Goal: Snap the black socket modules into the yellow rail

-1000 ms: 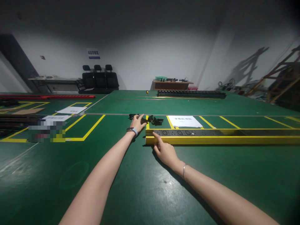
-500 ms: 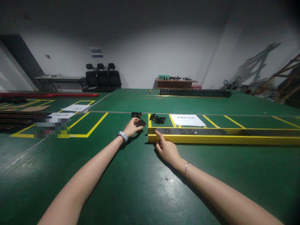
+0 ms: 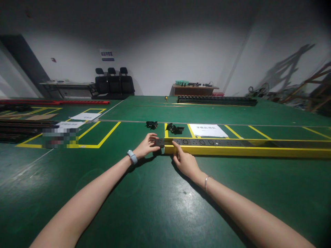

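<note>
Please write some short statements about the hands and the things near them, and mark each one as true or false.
1. The left hand holds a small black block at the end of the yellow bar. True.
2. The right hand is gripping the watch. False: the watch is worn on the left wrist.
3. The right hand's index finger is stretched out towards the yellow bar. True.
4. Two heaps of black parts lie beyond the hands on the green table. True.
5. The seats by the wall are red. False: the seats are black.
</note>
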Tool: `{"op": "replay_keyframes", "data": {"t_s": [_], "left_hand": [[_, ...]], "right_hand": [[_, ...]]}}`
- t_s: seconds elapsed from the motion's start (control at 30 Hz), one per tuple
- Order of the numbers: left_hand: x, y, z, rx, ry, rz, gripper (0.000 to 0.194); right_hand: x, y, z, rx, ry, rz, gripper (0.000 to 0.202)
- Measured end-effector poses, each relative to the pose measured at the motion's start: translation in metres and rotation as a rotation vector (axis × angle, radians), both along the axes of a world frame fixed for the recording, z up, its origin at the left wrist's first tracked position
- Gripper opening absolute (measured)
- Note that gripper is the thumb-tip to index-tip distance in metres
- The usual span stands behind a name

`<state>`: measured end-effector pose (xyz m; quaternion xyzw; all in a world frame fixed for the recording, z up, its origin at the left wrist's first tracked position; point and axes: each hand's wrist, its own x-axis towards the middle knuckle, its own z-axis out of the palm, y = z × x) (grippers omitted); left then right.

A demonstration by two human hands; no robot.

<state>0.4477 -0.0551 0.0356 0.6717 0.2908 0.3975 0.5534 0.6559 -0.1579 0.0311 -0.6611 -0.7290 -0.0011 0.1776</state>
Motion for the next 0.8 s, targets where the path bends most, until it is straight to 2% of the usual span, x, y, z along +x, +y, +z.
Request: {"op": "replay_keyframes", "data": {"t_s": [0.2,0.53,0.8], "left_hand": [[0.0004,-0.0024,0.0015,-0.073,-0.051,-0.037,0.061],[-0.0019,-0.0022,-0.0004,-0.098,-0.066,-0.038,0.064],[-0.0011,-0.005,0.003,-0.111,-0.083,-0.035,0.057]], "right_hand": [[-0.0007,-0.0001,0.0008,-0.009,-0.012,-0.008,0.06],[-0.0004,-0.0006,0.0018,-0.017,-0.013,-0.003,0.06],[-0.0005,-0.0006,0.0025,-0.014,-0.015,0.001,0.059]]}}
